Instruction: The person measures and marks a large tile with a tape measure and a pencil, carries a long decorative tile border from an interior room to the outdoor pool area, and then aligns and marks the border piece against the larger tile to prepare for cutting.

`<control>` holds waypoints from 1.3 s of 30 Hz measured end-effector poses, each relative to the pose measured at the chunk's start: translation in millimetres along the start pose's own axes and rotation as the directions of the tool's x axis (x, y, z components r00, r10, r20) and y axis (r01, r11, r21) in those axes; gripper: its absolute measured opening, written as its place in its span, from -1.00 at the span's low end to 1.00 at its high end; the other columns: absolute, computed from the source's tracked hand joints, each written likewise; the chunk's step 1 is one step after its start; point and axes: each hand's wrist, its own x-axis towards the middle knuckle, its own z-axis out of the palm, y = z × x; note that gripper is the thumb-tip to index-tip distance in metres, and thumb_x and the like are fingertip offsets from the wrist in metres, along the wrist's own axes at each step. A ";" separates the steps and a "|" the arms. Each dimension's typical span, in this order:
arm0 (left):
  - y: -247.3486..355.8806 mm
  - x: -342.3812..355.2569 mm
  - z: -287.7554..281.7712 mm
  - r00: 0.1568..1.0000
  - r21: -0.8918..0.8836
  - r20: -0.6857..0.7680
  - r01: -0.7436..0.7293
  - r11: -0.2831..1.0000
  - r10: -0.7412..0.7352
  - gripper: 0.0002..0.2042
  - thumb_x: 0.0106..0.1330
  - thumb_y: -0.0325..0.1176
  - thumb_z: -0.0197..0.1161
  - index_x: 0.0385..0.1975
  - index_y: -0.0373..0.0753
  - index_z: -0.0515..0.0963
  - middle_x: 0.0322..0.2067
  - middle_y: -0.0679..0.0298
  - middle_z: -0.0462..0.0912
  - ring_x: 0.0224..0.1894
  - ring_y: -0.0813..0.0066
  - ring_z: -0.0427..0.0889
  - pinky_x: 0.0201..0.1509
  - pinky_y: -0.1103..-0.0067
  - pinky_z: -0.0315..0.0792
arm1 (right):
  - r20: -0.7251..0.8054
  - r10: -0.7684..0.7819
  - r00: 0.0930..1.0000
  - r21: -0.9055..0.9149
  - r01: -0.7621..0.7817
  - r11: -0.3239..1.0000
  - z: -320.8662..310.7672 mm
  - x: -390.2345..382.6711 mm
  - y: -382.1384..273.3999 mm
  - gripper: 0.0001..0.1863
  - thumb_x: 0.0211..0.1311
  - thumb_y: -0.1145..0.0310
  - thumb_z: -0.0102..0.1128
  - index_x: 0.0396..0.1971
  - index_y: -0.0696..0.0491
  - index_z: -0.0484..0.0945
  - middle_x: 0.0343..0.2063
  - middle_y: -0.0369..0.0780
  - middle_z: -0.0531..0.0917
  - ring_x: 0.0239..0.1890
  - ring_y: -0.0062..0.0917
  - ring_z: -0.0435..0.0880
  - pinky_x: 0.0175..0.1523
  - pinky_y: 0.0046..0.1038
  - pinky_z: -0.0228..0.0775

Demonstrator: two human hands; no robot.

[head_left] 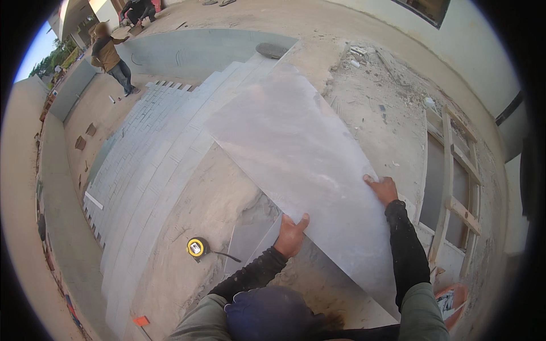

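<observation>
A large, pale grey stone-look tile [301,153] stretches from low in front of me toward the far stepped paving. My left hand [291,236] is closed on its left edge, the thumb lying on top. On the opposite long edge, my right hand [384,190] grips it with the fingers partly hidden. Beneath and to the left of the tile are a darker grey slab [250,227] and sandy mortar. A yellow and black tape measure [197,246] rests on the sand left of my left hand, its dark strap trailing toward the slab.
Grey stepped paving [165,159] runs along the left, beside a low grey wall [187,48]. A wooden frame [452,182] and an orange bucket [452,304] are at the right. Rubble [369,59] lies beyond. A person [111,57] stands far left; another [138,10] crouches behind.
</observation>
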 end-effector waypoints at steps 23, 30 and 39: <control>44.2 21.0 23.3 0.999 0.045 0.043 0.017 0.999 -0.019 -0.54 0.03 -0.68 0.38 -0.04 -0.43 0.38 -0.12 0.11 0.56 -0.12 0.38 0.61 -0.03 0.47 0.55 | -0.204 0.191 0.960 0.279 -0.130 0.952 -8.9 -81.7 -18.1 -0.28 -0.26 -0.01 0.58 -0.30 0.38 0.63 -0.35 0.04 0.71 -0.30 -0.25 0.73 -0.15 -0.29 0.55; 47.3 97.1 38.4 0.946 0.004 0.318 0.066 0.998 -0.064 -0.51 0.06 -0.67 0.36 0.02 -0.45 0.37 -0.07 0.08 0.55 -0.05 0.31 0.61 0.00 0.44 0.56 | -0.219 0.301 0.928 0.396 -0.197 0.897 -20.0 -38.1 -4.1 -0.30 -0.23 0.05 0.59 -0.31 0.43 0.59 -0.35 0.04 0.70 -0.32 -0.28 0.71 -0.16 -0.34 0.53; 36.2 145.2 41.2 0.925 0.155 0.372 0.018 0.988 -0.075 -0.56 0.13 -0.64 0.32 0.02 -0.47 0.37 -0.09 0.07 0.56 -0.08 0.32 0.63 -0.02 0.43 0.59 | -0.263 0.305 0.915 0.403 -0.184 0.897 -3.7 -14.1 28.1 -0.28 -0.19 -0.03 0.55 -0.32 0.41 0.61 -0.33 0.09 0.69 -0.26 -0.19 0.70 -0.09 -0.27 0.50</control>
